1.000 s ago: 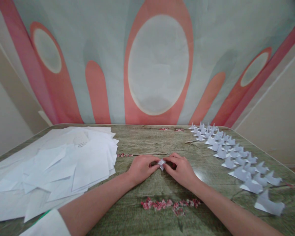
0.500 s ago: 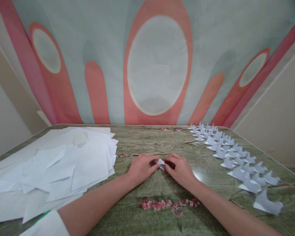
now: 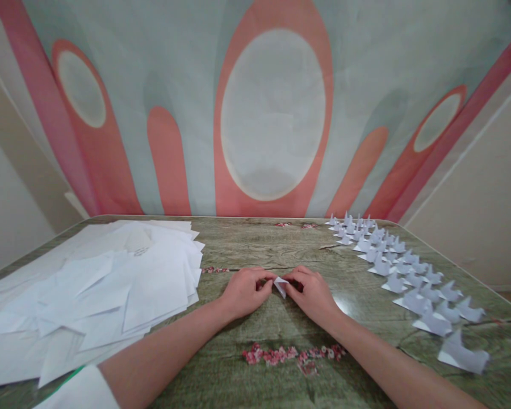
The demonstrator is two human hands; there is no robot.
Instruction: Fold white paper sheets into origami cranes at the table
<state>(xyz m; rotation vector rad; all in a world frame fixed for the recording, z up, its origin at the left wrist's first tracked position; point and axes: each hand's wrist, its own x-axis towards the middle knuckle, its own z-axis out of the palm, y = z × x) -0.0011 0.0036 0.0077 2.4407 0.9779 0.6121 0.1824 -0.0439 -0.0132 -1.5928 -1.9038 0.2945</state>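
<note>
Over the middle of the table, a small folded piece of white paper (image 3: 280,287) is pinched between my two hands. The fingertips of my left hand (image 3: 247,291) close on its left side. On its right side, the thumb and fingers of my right hand (image 3: 310,291) grip it. The paper shows a pointed, triangular shape, partly hidden by the fingertips.
A wide, messy pile of white paper sheets (image 3: 157,284) covers the table's left side. Several folded white paper birds (image 3: 413,298) stand in rows along the right edge. The wood-grain table (image 3: 238,241) has printed pink flowers, and a patterned backdrop (image 3: 272,113) hangs behind it.
The folded paper has turned slightly between my fingertips, so more of its triangular face shows. Both hands have stayed almost in place.
</note>
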